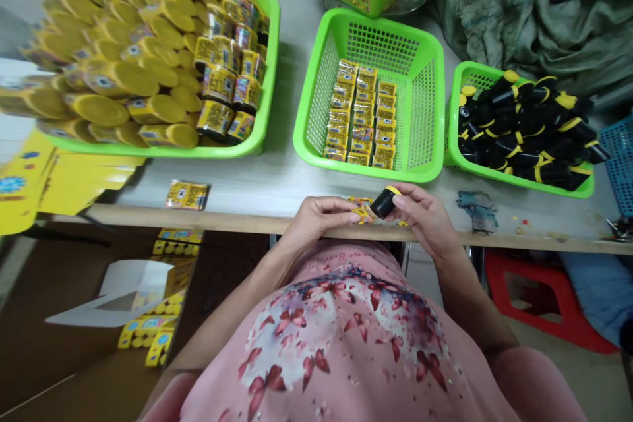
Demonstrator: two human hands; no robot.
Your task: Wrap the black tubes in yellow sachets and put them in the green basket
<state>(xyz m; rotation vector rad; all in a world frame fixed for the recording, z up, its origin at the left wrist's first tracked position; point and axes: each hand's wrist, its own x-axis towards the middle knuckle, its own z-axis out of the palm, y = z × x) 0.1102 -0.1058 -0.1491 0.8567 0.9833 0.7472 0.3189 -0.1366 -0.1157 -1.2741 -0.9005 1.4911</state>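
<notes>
At the table's front edge, my left hand (321, 216) pinches a small yellow printed sleeve (363, 213) between thumb and fingers. My right hand (426, 214) grips a small black cylindrical container (382, 204) with a yellow rim, tilted so that its lower end meets the sleeve. Whether that end is inside the sleeve or only against it, I cannot tell. Just beyond both hands, a green basket (306, 151) holds rows of small yellow wrapped packs (362, 133). On the right, another green basket (524, 186) is heaped with black containers (529, 128) with yellow ends.
A large green basket (270, 72) on the left is piled with yellow-wrapped cylinders (123, 72). Flat yellow printed sheets (89, 178) and a small yellow pack (186, 195) lie nearby. Below left stands a cardboard box (59, 369); a red stool (558, 310) is below right.
</notes>
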